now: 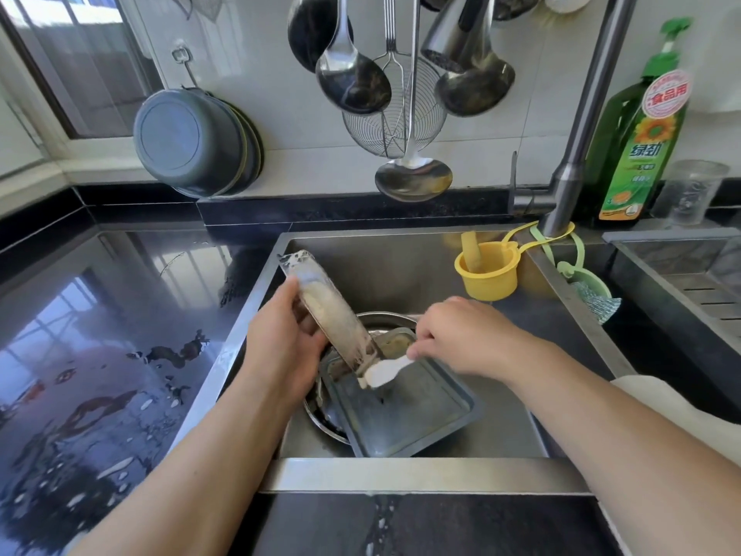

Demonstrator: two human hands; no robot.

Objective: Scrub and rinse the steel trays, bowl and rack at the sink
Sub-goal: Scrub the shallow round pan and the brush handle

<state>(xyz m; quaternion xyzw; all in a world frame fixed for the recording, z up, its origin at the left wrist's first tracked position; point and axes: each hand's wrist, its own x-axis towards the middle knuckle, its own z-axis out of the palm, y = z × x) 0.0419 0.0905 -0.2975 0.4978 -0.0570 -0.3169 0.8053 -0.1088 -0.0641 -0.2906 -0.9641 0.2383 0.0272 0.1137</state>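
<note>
My left hand [280, 343] grips a narrow steel tray [326, 305], held tilted on end over the sink, its soiled, soapy face turned toward me. My right hand [457, 335] pinches a white brush [385, 371] whose foamy head sits at the tray's lower end. Below them a wider flat steel tray [409, 411] lies slanted across a steel bowl [381, 319] in the sink [401, 254]. Another small steel piece [395, 341] rests inside the bowl, mostly hidden. No rack can be made out.
A yellow cup holder [487, 270] and a green sponge holder [589, 288] hang from the faucet [569, 182]. Ladles [413, 180], a wire skimmer [391, 126] and grey basins [196, 142] hang on the wall. A green soap bottle [637, 146] stands right. The black counter [100, 335] is wet.
</note>
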